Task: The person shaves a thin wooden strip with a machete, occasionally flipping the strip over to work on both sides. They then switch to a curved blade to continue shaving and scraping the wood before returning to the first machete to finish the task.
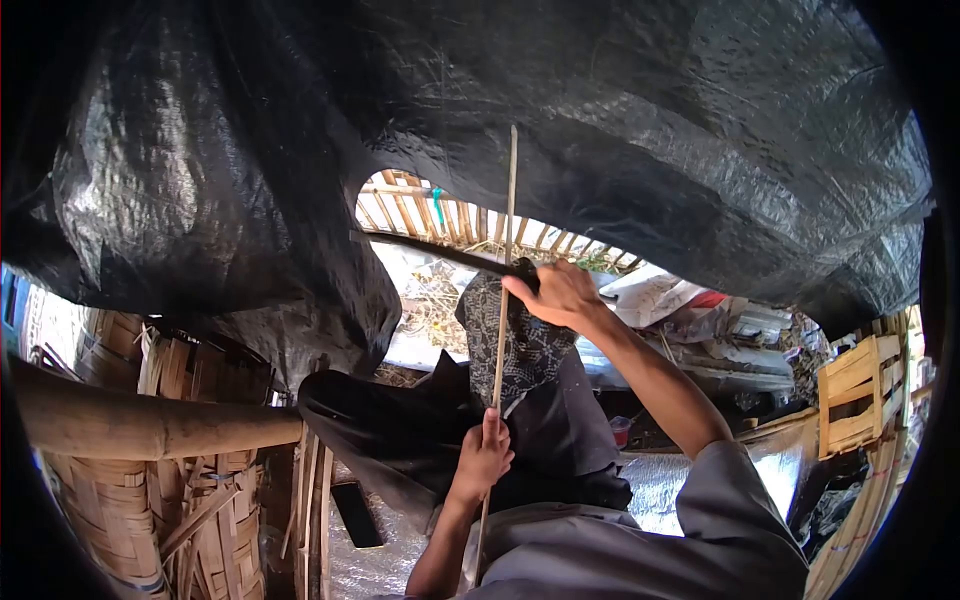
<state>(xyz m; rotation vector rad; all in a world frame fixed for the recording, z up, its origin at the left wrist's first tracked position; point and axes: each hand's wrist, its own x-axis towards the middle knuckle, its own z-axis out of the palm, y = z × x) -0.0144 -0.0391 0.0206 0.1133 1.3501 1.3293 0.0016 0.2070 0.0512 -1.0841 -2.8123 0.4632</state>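
A long, thin bamboo strip (499, 350) runs almost upright through the middle of the head view, its lower end near my body. My left hand (483, 462) is closed around its lower part, thumb laid along it. Higher up, my right hand (560, 296) grips a long dark knife (432, 248) by its handle end. The blade points left and crosses the strip, with my right thumb close against the strip. A patterned dark cloth (482, 325) lies over my lap behind the strip. The knife's handle is mostly hidden by my fingers.
Black plastic sheeting (640, 150) hangs low overhead. A thick bamboo pole (170, 425) and woven bamboo (105, 510) stand at left. A phone (357, 515) lies beside my leg. At right is a wooden crate (850, 398); a slatted bamboo fence (400, 208) shows beyond.
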